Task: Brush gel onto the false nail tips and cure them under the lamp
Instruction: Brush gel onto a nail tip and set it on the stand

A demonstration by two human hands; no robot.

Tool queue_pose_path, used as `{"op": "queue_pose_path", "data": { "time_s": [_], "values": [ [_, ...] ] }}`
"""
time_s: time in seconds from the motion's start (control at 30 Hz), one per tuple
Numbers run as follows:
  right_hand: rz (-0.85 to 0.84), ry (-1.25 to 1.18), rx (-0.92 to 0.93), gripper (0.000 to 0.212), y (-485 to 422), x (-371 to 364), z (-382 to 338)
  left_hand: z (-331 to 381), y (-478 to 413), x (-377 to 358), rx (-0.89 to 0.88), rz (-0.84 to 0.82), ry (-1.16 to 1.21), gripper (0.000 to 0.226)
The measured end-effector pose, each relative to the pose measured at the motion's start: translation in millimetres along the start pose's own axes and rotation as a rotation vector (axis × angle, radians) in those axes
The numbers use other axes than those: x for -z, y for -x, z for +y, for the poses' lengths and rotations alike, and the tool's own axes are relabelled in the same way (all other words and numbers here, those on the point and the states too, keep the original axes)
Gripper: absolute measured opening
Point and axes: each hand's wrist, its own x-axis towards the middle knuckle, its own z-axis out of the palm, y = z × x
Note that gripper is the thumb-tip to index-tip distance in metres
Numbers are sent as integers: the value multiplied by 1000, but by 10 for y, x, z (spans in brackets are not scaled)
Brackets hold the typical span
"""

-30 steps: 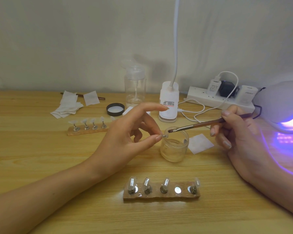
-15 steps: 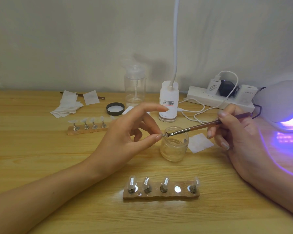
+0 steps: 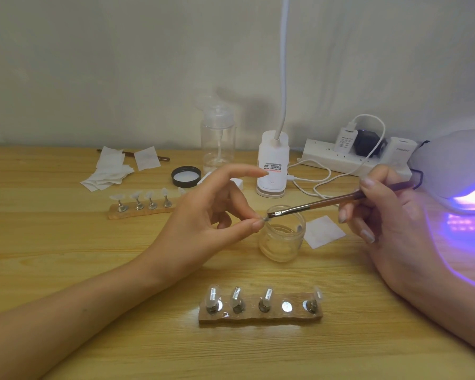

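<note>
Pale wood of the table (image 3: 66,270) across the lower half of the frame. At upper left, a loose heap of white wipes (image 3: 107,171), then a far wooden holder strip (image 3: 140,213) with a row of clear tips on metal stands. Just right of it, a black lid (image 3: 185,176) lying open side up, and behind that a clear pump bottle (image 3: 217,144), upright.

At centre, the left hand (image 3: 203,223), thumb and a curled finger pinched on a single small nail tip (image 3: 264,219), index finger stretched out to the right, apart from the rest. That tip held just above the left rim of an open glass jar (image 3: 281,239). Below, at lower centre, a near holder strip (image 3: 259,318): four stands with tips, pointing up and away, and one bare metal disc fourth from the left. Behind the jar, the white base of a desk lamp (image 3: 272,165) with a printed label, too small to read.

Then the brush (image 3: 327,204) on a long shallow slant, bristles at lower left touching the pinched tip, reddish handle rising to upper right. Beside the jar, a white square pad (image 3: 324,231). At the back, a white power strip (image 3: 340,161) with plugs; faint lettering on the adapters, not legible. Further right, the right hand (image 3: 387,215), fingers curled round the brush handle in a pen grip. At the far right edge, the white curing lamp (image 3: 455,165), violet glow spilling onto the wood.
</note>
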Motion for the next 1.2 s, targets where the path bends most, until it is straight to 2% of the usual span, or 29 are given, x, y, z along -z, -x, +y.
{"op": "queue_pose_path", "data": {
  "time_s": [0.23,0.4,0.57,0.8,1.0,1.2],
  "values": [
    [25,81,-18,26,-5,27,29,28,-3,2,34,-8,26,55],
    [48,19,15,28,2,20,4,42,-4,-1,46,-9,46,56],
    [-9,23,40,28,9,-2,3,24,-1,2,40,-10,41,56],
    [6,80,-1,29,3,32,38,16,-5,-1,33,-8,33,56],
    [43,-11,18,26,12,1,-16,24,-5,2,25,2,16,55],
    [-14,19,-15,30,21,-16,-5,28,-8,1,21,5,-6,55]
  ]
}}
